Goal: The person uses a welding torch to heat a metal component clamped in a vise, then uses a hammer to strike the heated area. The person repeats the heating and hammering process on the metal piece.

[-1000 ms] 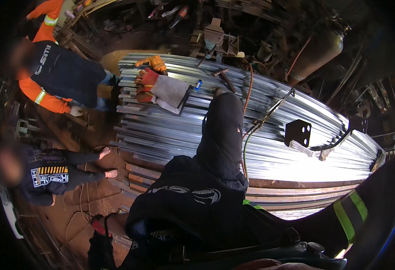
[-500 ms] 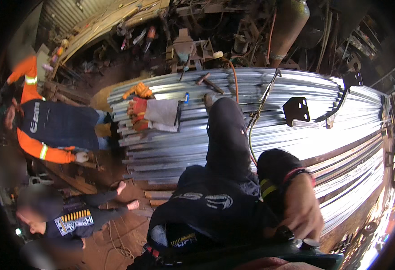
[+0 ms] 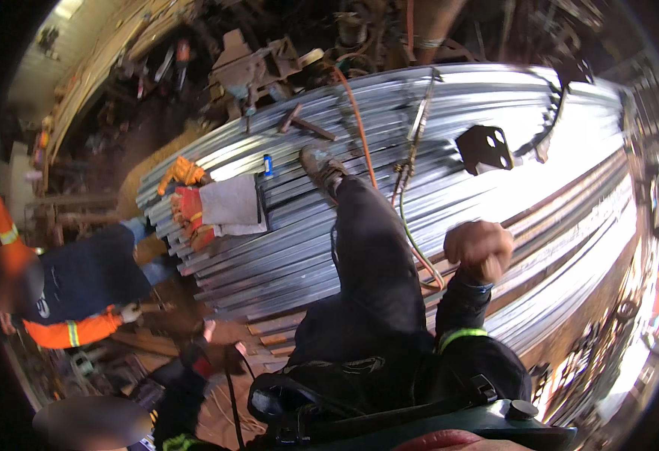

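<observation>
My right hand (image 3: 480, 252) is curled, somewhat blurred, above the metal bars; nothing shows in its fingers. At the lower left my left hand (image 3: 221, 350) lies partly in shadow, with a black cord (image 3: 251, 371) looped at its fingers; the grip is hard to make out. A dark green, curved shell with a black knob (image 3: 523, 410) crosses the lower edge close to me. My leg (image 3: 374, 248) reaches over the stacked shiny metal bars (image 3: 284, 252), with the shoe (image 3: 320, 167) on them.
On the bars lie red-and-grey work gloves (image 3: 228, 204), orange gloves (image 3: 185, 174), a hammer (image 3: 305, 125), a small blue object (image 3: 268, 164) and a black bracket (image 3: 483, 149). An orange hose (image 3: 356, 116) crosses them. A person in orange sleeves (image 3: 78, 278) stands at left; another person's blurred head is below.
My right hand has left the knobbed shell and moved up over the bars. My left hand and the black cord have come into view at the lower left. The view has shifted and tilted.
</observation>
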Demonstrator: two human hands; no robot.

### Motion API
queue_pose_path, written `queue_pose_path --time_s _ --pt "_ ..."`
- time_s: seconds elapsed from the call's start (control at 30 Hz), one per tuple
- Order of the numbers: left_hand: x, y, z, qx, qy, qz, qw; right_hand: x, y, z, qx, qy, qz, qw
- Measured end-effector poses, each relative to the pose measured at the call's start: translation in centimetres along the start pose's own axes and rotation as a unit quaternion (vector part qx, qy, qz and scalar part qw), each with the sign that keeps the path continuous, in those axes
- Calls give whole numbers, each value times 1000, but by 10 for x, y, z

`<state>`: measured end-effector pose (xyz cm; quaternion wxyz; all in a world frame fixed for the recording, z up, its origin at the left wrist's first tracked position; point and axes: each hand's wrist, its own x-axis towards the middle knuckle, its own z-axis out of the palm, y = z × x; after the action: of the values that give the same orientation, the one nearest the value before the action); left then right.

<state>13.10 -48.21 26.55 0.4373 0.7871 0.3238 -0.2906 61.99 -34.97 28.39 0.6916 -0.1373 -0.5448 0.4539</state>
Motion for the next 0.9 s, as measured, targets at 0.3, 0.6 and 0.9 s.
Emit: queue_pose_path --time_s 0.3,0.6,0.9 --pt "229 -175 0 162 76 -333 926 -112 277 -240 -421 258 439 751" --pt "425 -289 -147 -92 616 -401 672 -71 456 -341 -683 232 368 587" --pt "428 -291 -164 -319 605 -240 689 -107 412 -356 -438 177 414 778"
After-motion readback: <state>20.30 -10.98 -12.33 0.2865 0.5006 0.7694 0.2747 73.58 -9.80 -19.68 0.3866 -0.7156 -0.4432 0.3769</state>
